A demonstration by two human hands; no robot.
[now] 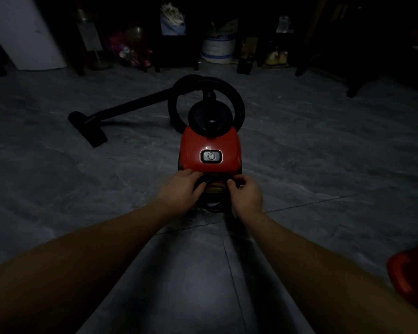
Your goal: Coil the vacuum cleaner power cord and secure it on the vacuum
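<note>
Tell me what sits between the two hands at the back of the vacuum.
In the head view, between the left hand and right hand, dark cord loops hang at the red vacuum rear; finer detail is too dim.

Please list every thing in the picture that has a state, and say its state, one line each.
Red canister vacuum cleaner: upright on the grey floor.
Black ribbed hose: looped behind the body.
Black floor nozzle: lying on the floor, left.
Black power cord: looped at the vacuum's rear, between both hands.
Left hand: curled at the rear.
Right hand: pinching there; grip unclear.
</note>
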